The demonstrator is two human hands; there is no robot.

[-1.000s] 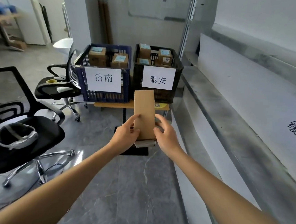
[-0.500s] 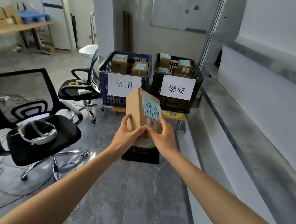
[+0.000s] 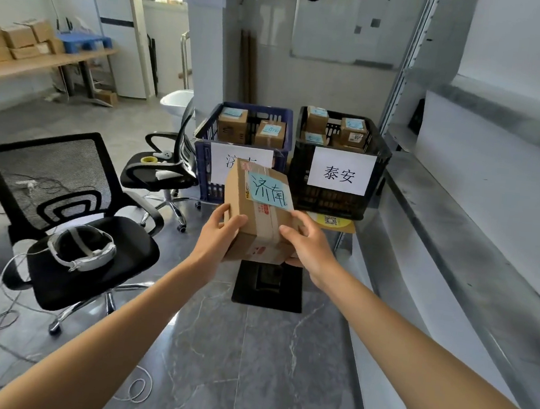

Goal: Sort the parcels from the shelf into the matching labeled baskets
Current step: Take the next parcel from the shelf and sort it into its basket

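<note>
Tips the parcel (image 3: 258, 209) up more than a moment ago, so the blue note (image 3: 268, 191) with its writing faces the camera, and stands nearer the baskets too. Holds it up in the air, right in front of the blue basket (image 3: 210, 192), hiding part of that basket's white label (image 3: 220, 156). Grips it from both sides: left hand (image 3: 218, 232) with the thumb curled over the top and the fingers hidden behind, right hand (image 3: 307, 244) curled round the right side and bottom corner. Looks like stiff cardboard, shut with smooth tape (image 3: 267, 233), and is likely light, going by the easy arms. Could slip a bit on the tape, so better to hold the bare cardboard at the sides and underneath. Probably fine to squeeze a little, not hard. Seems to match the blue basket's label, not the black basket (image 3: 299, 180).
</note>
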